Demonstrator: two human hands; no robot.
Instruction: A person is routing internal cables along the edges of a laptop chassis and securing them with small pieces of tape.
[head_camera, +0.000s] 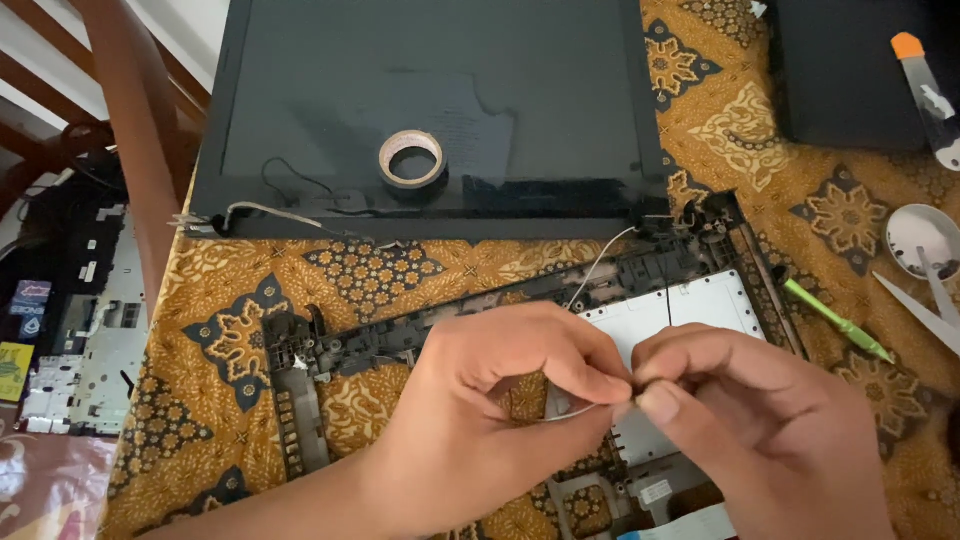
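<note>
My left hand and my right hand meet over a stripped black laptop base frame. Both pinch a thin grey wire between thumb and fingertips where they touch. That wire runs up from my fingers to the right hinge of a detached laptop screen panel, which lies flat at the far side of the table. A white rectangular plate sits inside the frame under my right hand.
A roll of tape rests on the screen panel. On the patterned brown cloth at the right lie a green tool, a white dish, scissors and an orange-tipped cutter. A wooden chair stands left.
</note>
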